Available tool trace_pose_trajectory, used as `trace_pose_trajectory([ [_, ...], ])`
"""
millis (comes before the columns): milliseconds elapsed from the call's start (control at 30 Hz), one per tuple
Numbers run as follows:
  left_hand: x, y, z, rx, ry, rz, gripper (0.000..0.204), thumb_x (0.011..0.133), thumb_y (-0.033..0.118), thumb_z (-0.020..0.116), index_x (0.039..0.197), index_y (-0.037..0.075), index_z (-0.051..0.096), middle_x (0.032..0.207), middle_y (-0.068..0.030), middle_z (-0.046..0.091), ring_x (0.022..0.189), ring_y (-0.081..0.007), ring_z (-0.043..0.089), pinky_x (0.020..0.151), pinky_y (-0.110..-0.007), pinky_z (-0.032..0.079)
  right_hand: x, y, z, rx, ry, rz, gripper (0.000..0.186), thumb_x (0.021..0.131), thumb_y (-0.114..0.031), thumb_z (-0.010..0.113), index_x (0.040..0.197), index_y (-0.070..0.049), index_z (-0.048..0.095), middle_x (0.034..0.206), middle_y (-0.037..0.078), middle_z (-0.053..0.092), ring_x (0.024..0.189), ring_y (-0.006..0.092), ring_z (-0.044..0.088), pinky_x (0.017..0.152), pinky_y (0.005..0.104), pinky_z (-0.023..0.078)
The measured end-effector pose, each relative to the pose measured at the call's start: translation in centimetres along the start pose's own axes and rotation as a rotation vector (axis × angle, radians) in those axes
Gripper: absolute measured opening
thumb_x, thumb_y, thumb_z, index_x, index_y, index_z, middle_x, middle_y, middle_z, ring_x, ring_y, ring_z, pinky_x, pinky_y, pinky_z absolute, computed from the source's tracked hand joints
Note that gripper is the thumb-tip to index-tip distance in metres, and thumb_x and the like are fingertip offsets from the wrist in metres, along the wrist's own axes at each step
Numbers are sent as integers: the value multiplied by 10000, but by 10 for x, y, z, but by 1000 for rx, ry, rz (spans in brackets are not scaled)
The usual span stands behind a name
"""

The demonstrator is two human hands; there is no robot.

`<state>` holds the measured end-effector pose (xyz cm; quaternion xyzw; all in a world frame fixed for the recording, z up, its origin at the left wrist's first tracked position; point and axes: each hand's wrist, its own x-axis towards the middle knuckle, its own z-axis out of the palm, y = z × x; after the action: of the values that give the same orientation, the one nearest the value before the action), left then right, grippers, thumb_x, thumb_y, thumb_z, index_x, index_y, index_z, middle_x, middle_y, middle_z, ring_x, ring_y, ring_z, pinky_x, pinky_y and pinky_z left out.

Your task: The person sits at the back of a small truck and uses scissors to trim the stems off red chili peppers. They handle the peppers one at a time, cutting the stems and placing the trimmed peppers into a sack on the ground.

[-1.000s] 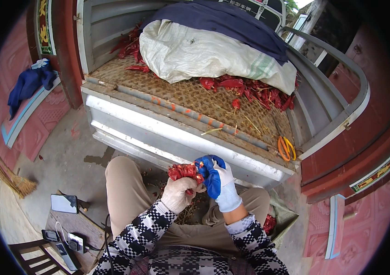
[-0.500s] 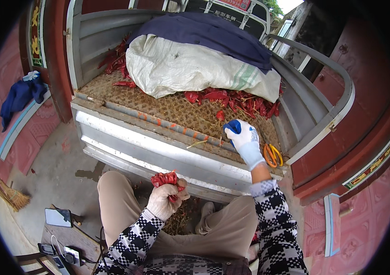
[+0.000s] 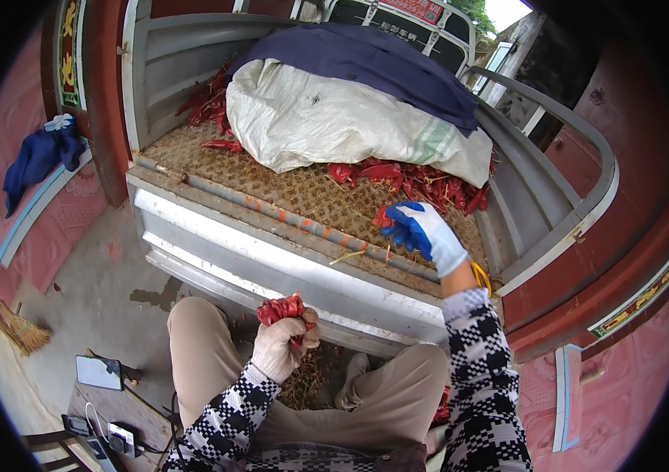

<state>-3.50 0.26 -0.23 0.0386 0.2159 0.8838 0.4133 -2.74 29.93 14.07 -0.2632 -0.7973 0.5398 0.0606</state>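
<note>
My left hand (image 3: pixel 283 342), in a cream glove, is closed round a bunch of red dried chilies (image 3: pixel 279 309) above my knees. My right hand (image 3: pixel 421 232), in a white and blue coated glove, reaches over the truck bed, its fingertips gripping a loose red chili (image 3: pixel 383 216) near the back edge. More red chilies (image 3: pixel 381 171) lie under and beside a white woven sack (image 3: pixel 303 118) topped by dark blue cloth (image 3: pixel 374 67). The orange-handled scissors (image 3: pixel 482 275) are mostly hidden behind my right wrist.
The open truck bed (image 3: pixel 271 185) has a silver tailgate (image 3: pixel 216 236) in front of my knees and rails at both sides. A small wooden table (image 3: pixel 98 397) with a phone (image 3: pixel 98 371) and devices stands at lower left, beside a straw broom (image 3: pixel 23 334). Blue clothing (image 3: pixel 39 157) hangs at left.
My right hand has left the bunch, moved forward onto the truck bed and taken hold of the loose chili. My left hand keeps the bunch, slightly further left in the picture.
</note>
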Motion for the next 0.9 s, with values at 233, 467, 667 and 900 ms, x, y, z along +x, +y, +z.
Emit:
trace_pose_trajectory([
  [233,-3,-2,6,154,-4,39,298,799,21,555,1095,-8,557,959,-114,630,842,-250,648,687,-415,598,-87,0,47,92,-532,73,275,935,-295,600,1005,-40,676,789,50,690,561,83,569,465,207,410],
  [467,-5,-4,8,214,-108,-23,365,833,49,620,1185,-10,542,982,-111,650,783,-201,656,664,-340,572,-102,18,98,146,-481,83,342,905,-167,615,1213,-21,587,897,47,673,606,71,586,495,185,447],
  [667,-5,-7,11,235,-54,3,200,807,4,593,1005,-10,609,860,-83,645,736,-183,630,673,-332,521,-114,26,118,50,-363,-19,373,916,-106,613,1273,-16,554,1003,40,674,781,68,607,647,221,496],
  [900,-5,-8,0,-38,40,-31,87,794,0,550,853,-27,607,851,-109,644,741,-227,630,720,-387,539,-121,52,112,52,-150,-465,330,872,-42,638,1202,-46,638,1028,45,634,905,122,626,770,254,509],
])
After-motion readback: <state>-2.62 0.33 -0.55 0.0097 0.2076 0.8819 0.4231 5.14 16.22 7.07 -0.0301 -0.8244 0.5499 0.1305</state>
